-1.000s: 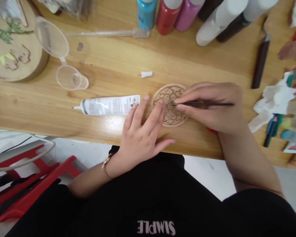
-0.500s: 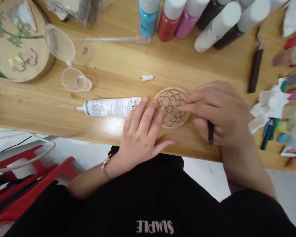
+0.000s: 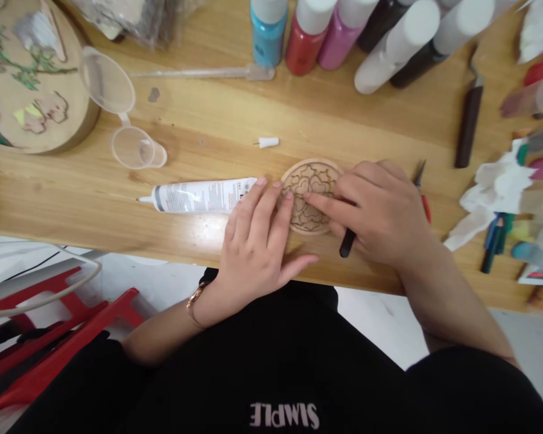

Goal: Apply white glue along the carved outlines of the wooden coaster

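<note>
A round wooden disc [image 3: 314,225] with a raised rim lies on the table, its inside cut into a flower pattern of petals and small star shapes. My left hand [image 3: 256,247] is open and lies flat, fingertips on the disc's left edge and across the end of a white glue tube [image 3: 194,196]. My right hand [image 3: 380,211] reaches over the disc from the right, its index finger pressing near the flower's middle. In its curled fingers is a black-handled tool [image 3: 347,243]; the tool's other end is hidden by the hand.
A small white nozzle cap [image 3: 268,142], a dropper [image 3: 208,73] and a clear lidded cup [image 3: 138,147] lie beyond my hands. Paint bottles [image 3: 269,33] stand at the back. Right of my hand are red-handled pliers or snips [image 3: 425,205], a palette knife [image 3: 469,123] and crumpled tissue [image 3: 493,181].
My right hand has moved left over the disc, and its index finger now touches near the middle. The red-handled tool behind it has come into sight. My left hand stays in place.
</note>
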Demonstrator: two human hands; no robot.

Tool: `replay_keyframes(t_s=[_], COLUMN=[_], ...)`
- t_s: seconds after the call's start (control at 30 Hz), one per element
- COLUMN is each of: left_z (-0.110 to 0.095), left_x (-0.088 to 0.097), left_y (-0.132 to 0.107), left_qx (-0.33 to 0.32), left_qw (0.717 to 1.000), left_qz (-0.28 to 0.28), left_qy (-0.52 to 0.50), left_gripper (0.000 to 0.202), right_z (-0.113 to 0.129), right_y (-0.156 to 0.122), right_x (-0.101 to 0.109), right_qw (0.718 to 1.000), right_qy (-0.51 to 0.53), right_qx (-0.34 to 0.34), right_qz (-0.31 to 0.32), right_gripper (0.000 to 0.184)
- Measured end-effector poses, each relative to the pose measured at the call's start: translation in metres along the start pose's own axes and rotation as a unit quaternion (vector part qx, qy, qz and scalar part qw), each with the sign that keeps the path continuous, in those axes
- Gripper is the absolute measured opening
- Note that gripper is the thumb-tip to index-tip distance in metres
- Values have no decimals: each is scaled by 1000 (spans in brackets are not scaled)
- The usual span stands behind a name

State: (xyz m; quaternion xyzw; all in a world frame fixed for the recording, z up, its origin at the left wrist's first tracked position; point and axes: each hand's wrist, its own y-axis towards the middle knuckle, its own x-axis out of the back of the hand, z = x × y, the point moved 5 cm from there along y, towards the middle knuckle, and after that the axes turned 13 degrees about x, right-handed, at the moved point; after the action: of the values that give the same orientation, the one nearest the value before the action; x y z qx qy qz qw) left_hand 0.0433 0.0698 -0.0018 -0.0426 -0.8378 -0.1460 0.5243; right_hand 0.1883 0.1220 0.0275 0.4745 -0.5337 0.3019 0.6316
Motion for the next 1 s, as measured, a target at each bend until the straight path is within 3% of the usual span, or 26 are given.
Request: replay_keyframes(t_s=[0.3,0.43,0.87,1.0], left_z=[-1,-1,-1,-1], left_x=[-1,-1,0,0], left_y=[0,0,0,1], left_qx=[2,3,2,0], left_qw=[1000,1000,1000,1000], left_qz=[7,10,10,7], left_qy=[19,16,22,23], left_gripper=[78,77,77,77], right_z=[-3,0,2,2], right_y=[-3,-2,-1,0], right_x=[-2,1,-4,-2], right_qw=[999,999,999,1000], right_qy=[31,25,-7,-5], right_qx=[-38,-21,-18,-7], right_qz=[-13,-30,32,6], right_gripper=[26,24,29,25])
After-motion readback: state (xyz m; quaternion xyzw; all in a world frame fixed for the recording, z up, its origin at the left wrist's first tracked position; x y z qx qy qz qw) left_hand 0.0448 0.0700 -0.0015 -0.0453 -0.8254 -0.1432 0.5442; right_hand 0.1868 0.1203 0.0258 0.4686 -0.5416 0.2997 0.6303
